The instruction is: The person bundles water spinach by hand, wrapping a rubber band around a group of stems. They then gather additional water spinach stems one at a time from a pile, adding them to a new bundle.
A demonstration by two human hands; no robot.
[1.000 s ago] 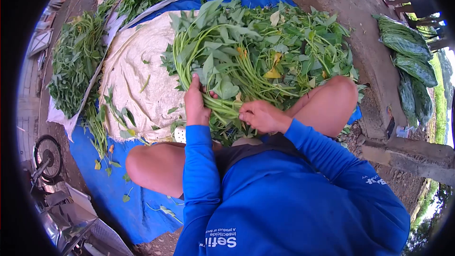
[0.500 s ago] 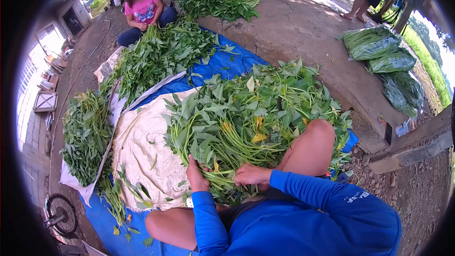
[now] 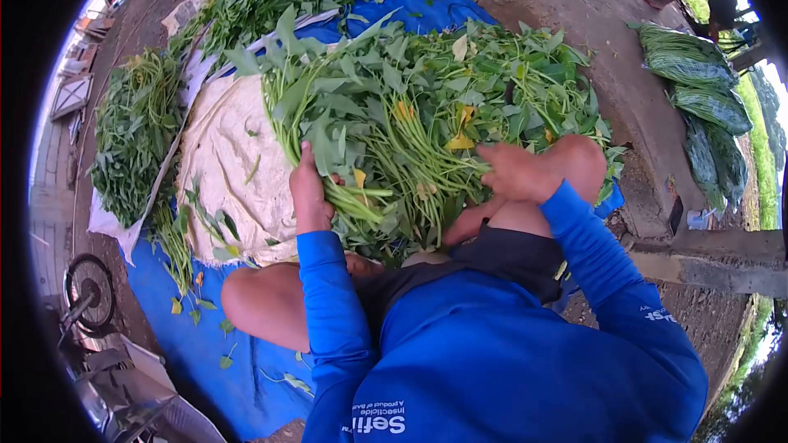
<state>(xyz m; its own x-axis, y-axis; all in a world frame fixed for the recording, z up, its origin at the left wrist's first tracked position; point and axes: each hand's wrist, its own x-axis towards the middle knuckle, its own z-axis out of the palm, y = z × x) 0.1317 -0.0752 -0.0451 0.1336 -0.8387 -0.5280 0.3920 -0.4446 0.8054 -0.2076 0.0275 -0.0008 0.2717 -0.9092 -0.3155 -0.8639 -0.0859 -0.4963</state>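
Stems [image 3: 359, 203] rest in the curled left hand [image 3: 309, 197]. They look light and bendy; leaves [image 3: 336, 107] may tear, so hold the bare ends beside it. Right hand [image 3: 525, 174] is by the pile [image 3: 533, 86]; can't tell if it pinches.

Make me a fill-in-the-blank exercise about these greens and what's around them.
The left hand holds a bunch of leafy greens by the ____.
Beneath the pale sack lies a ____ tarp.
The right hand is nearest the ____ knee.
The wheel is near the picture's ____ edge.

Stems; blue; right; left.
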